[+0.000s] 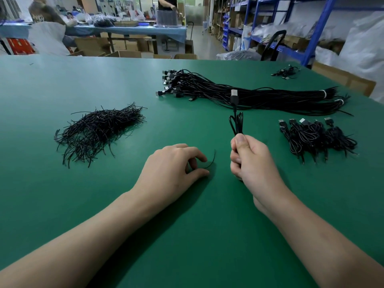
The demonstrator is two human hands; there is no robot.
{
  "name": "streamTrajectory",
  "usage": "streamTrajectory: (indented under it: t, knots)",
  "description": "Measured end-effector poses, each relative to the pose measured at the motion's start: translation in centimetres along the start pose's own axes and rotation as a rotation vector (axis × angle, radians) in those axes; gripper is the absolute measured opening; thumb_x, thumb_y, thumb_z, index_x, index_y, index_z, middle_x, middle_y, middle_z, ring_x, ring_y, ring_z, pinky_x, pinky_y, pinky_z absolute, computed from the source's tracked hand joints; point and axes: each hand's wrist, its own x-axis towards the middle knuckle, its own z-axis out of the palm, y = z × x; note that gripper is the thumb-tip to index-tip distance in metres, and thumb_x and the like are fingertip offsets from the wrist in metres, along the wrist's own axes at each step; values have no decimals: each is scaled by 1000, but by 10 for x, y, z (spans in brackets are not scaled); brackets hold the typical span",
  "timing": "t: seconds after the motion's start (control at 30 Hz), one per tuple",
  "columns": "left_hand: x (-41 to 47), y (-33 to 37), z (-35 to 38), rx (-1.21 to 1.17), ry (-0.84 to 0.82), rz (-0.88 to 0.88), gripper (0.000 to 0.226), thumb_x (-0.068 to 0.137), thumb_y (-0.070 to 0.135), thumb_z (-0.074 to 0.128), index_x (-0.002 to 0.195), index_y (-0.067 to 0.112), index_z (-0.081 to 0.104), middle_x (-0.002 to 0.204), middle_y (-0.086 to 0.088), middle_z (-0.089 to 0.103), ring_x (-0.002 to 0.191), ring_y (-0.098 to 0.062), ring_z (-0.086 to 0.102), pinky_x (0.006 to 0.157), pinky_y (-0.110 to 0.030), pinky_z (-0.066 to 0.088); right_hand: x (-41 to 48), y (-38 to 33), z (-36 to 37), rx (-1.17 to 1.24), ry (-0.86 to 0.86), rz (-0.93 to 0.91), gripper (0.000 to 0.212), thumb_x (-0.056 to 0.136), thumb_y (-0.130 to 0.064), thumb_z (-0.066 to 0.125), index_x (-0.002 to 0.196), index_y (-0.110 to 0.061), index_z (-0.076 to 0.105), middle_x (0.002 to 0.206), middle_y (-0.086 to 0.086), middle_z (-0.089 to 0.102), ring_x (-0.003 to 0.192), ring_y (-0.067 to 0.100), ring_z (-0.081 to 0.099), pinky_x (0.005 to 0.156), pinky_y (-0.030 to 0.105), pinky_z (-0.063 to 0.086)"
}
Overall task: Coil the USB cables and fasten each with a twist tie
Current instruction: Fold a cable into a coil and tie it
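While its plug points up, the coiled USB cable [236,124] stands over the centre of the green table [62,84], gripped in the fist of the right hand [250,161]. At eight o'clock the left hand [173,165] pinches a twist tie [211,160]; a pile of coils [315,138] lies at three.

1. Bright, even indoor light from overhead; colours are clear.
2. Soft dark shadows lie on the green tabletop [83,84] beside the left hand [172,163], right hand [251,161] and both forearms.
3. Wide-angle distortion bows the blue shelving [321,32] at the right edge.
4. Foreground sharp; the distant person [45,15] upper left is blurred.
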Motion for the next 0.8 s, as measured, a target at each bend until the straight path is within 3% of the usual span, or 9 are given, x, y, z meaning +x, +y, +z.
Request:
streamTrajectory:
  t: [0.2, 0.33, 0.43, 0.5, 0.63, 0.7, 0.8]
  knots:
    - [2, 4, -3, 10, 99, 25, 6, 90, 41, 70, 92, 38, 75, 78, 21, 61, 74, -5, 60, 69, -32, 53, -2, -2, 4, -10, -51, 31, 36, 110, -30, 33, 79, -15, 43, 62, -4, 30, 48, 11, 26, 42, 18, 25]
    - [1, 4, -7, -64, 277, 88, 4, 91, 31, 73, 88, 32, 76, 81, 15, 71, 71, -8, 65, 64, -35, 54, -6, -2, 6, 12, -118, 75, 35, 110, -30, 35, 80, -15, 46, 61, -4, 48, 46, 13, 45, 44, 18, 34]
    - [-3, 6, -11, -2, 343, 221, 7, 93, 29, 72, 89, 28, 77, 80, 13, 70, 66, -11, 66, 56, -35, 52, -8, -5, 7, 101, -118, 107, 34, 110, -27, 36, 83, -13, 50, 81, -1, 71, 57, 9, 63, 45, 20, 42]
    - [-4, 6, -12, 70, 370, 289, 9, 95, 28, 70, 88, 26, 77, 78, 10, 69, 62, -15, 65, 50, -35, 50, -8, -6, 7, 158, -116, 109, 34, 110, -28, 36, 84, -12, 51, 96, 1, 75, 66, 10, 68, 46, 22, 45]
    - [-4, 3, -12, 111, 410, 324, 9, 93, 24, 72, 85, 23, 76, 76, 10, 69, 61, -14, 65, 49, -34, 50, -6, -7, 5, 251, -110, 83, 34, 110, -27, 35, 85, -11, 50, 94, 2, 77, 65, 13, 67, 46, 24, 47]
    - [-5, 4, -11, -10, 382, 303, 6, 91, 23, 74, 86, 24, 77, 77, 12, 69, 65, -8, 65, 56, -33, 53, -6, -6, 6, 306, -111, 88, 34, 110, -24, 35, 84, -10, 50, 85, 4, 73, 63, 13, 65, 49, 24, 48]
    - [-6, 6, -8, -389, 260, 185, 2, 87, 25, 79, 89, 25, 78, 79, 16, 73, 72, -5, 68, 69, -23, 54, -6, -6, 7, 381, -124, 81, 33, 110, -21, 36, 83, -8, 51, 78, 4, 63, 62, 11, 62, 54, 23, 51]
